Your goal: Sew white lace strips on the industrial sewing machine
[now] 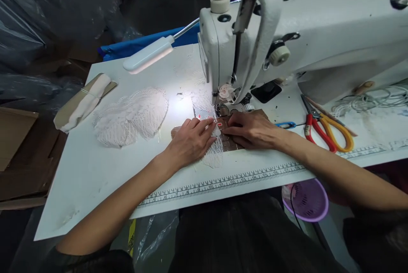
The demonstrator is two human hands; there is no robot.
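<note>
My left hand (190, 140) and my right hand (251, 130) both lie flat on the white table, fingers pressing a small piece of white lace (214, 153) against the brown plate (230, 142) just in front of the needle and presser foot (220, 110) of a white sewing machine (306, 35). The fingertips of both hands meet at the lace's edge, close to the foot. Most of the lace piece is hidden under my hands.
A pile of white lace pieces (132, 115) lies to the left, beside a roll of white trim on card (83, 102). A lamp on a flexible neck (148, 54) lights the needle area. Red and yellow scissors (328, 130) lie right. A purple basket (307, 200) hangs below the table edge.
</note>
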